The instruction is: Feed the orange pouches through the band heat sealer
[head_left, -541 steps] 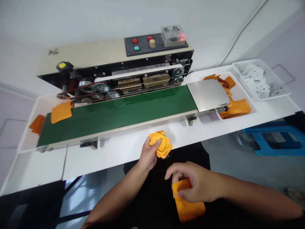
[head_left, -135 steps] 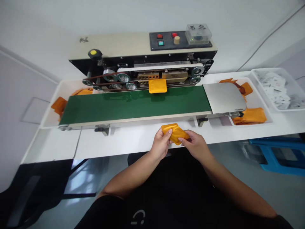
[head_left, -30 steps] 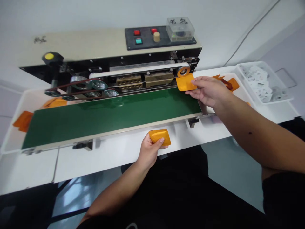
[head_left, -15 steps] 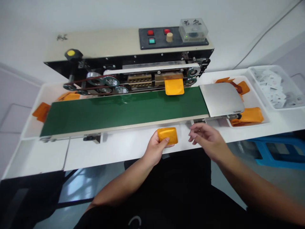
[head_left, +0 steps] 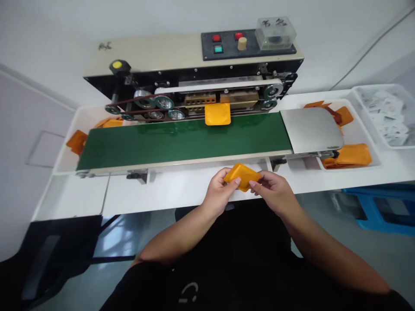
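Gripping an orange pouch [head_left: 242, 176], the left hand [head_left: 219, 193] and right hand [head_left: 271, 193] clamp it together from both sides, above a white bench [head_left: 168, 190], just before a green conveyor belt [head_left: 181, 142]. A second orange pouch [head_left: 217, 114] lies on the belt's far edge beside a band sealer [head_left: 155, 52].

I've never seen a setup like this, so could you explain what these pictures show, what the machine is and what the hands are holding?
This view comes from a camera worn on the person's head, looking forward and down. The machine looks like a continuous band sealer with a green conveyor belt. One orange pouch lies at the belt's far edge. The left hand and right hand together hold another orange pouch. To the right, a white tray holds more orange pouches, beside a translucent bin of white sachets.
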{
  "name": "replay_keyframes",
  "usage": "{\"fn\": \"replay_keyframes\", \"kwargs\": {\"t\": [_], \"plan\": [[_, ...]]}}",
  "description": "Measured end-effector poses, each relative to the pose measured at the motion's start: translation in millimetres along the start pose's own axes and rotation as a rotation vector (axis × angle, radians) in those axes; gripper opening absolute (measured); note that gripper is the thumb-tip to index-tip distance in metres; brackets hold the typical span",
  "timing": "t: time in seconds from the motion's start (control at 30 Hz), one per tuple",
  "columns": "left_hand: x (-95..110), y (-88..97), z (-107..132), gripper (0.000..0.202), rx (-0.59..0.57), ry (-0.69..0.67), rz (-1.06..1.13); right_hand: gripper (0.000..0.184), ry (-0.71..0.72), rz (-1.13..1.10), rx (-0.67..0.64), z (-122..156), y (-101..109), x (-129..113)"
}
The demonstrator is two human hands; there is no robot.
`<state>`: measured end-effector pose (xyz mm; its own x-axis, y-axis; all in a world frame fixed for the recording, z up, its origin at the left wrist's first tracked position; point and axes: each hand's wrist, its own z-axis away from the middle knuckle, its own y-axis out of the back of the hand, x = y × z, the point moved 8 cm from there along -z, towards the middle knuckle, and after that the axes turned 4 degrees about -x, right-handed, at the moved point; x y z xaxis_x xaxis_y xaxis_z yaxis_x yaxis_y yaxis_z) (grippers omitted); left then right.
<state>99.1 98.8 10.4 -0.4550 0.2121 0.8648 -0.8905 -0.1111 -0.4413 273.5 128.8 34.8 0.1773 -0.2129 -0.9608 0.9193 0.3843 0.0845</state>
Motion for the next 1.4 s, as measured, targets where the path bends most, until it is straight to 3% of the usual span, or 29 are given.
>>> {"fn": "replay_keyframes", "kwargs": {"t": [0.37, 0.47, 0.57, 0.7, 0.9, 1.0, 1.1, 1.27, 1.4], "plan": [[-4, 0.0, -1, 0.042, -0.049, 0.049, -0.078, 0.023, 0.066, -0.174, 0.178, -8, 15, -15], [2, -0.2, -3, 0.041, -0.059, 0.022, -0.115, 0.018, 0.096, -0.140, 0.164, -7, 15, -16], [13, -1.8, -6, 0.037, -0.111, -0.012, -0.237, 0.026, 0.099, -0.043, 0.060, -8, 10, -18], [32, -3.8, -9, 0.035, -0.159, -0.123, -0.388, 0.021, 0.080, 0.145, -0.055, -10, 8, -26], [62, -5.7, -4, 0.019, -0.090, -0.411, -0.514, 0.012, 0.260, 0.383, -0.052, -9, 19, -65], [69, -8.2, -2, 0.012, -0.100, -0.519, -0.533, 0.011, 0.324, 0.393, -0.056, -5, 19, -72], [68, -2.8, -2, 0.023, -0.098, -0.563, -0.498, 0.007, 0.309, 0.280, -0.024, -4, 22, -66], [49, 8.7, -2, 0.024, -0.156, -0.505, -0.531, 0.023, 0.162, -0.156, 0.244, -17, 69, -52], [36, 13.3, 0, 0.016, -0.198, -0.489, -0.552, 0.021, 0.096, -0.352, 0.390, -45, 124, -68]]}}
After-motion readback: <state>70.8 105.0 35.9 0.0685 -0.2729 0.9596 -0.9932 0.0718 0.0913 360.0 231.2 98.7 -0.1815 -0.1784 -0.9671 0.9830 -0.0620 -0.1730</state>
